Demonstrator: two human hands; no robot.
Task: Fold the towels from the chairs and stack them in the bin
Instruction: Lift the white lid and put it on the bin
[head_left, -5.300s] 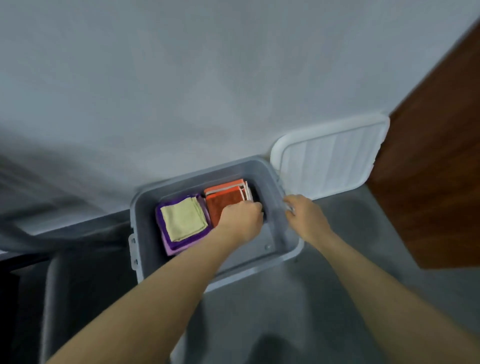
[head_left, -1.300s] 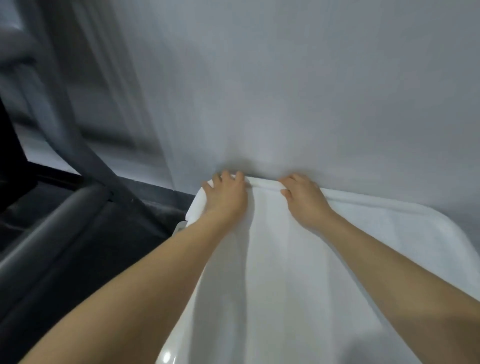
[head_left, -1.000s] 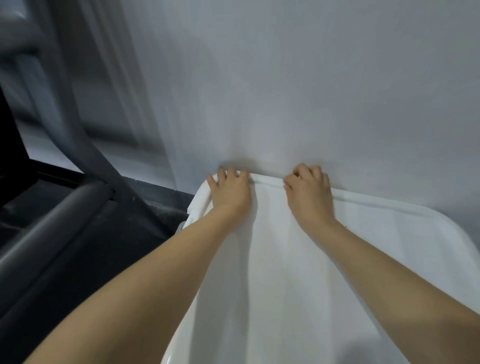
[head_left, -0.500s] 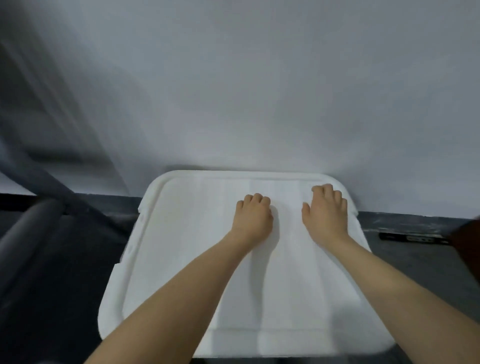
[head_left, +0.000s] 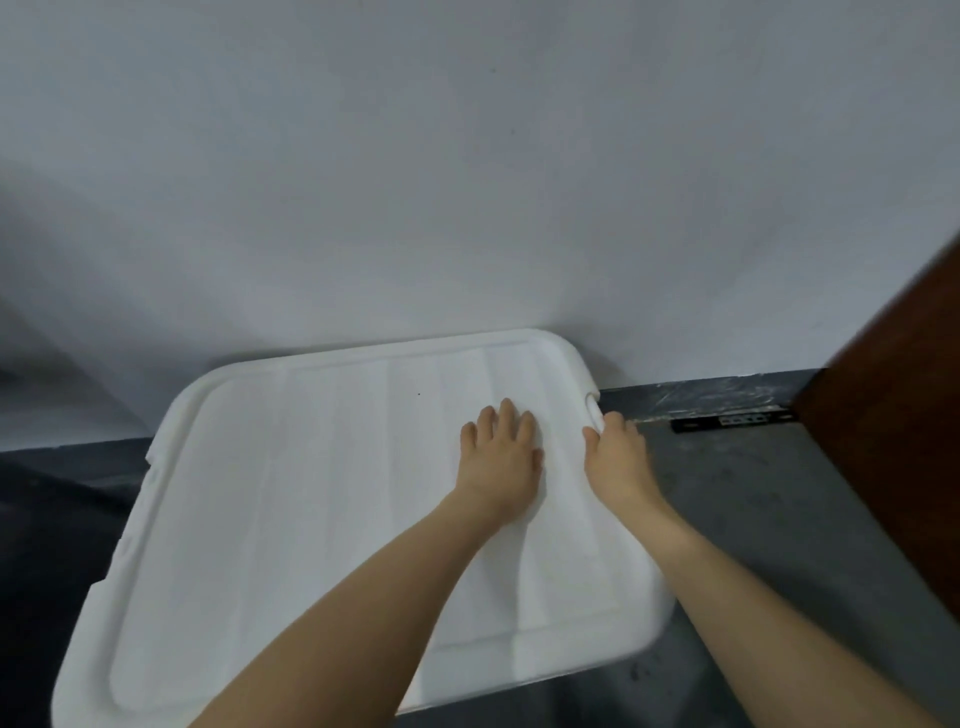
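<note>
Nearest, two bare forearms reached in from six o'clock over a white ribbed rectangular plastic lid (head_left: 322, 499) that covered the bin; the towels were out of sight. The left hand (head_left: 501, 457) lay flat on the lid, fingers spread. At three o'clock of it, the right hand (head_left: 615, 454) curled its grip over the lid's right rim. Beyond lay the dark grey floor (head_left: 753, 499), a brown wooden panel (head_left: 898, 415) and a pale grey wall (head_left: 467, 182).

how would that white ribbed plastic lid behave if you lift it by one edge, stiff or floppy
The white ribbed plastic lid probably stays fairly stiff: moulded ribs and a raised rim run across it. It looks thin, so likely light. Its surface looks smooth, so the flat left hand might slide; the right hand sits at the rim notch, a surer hold.
</note>
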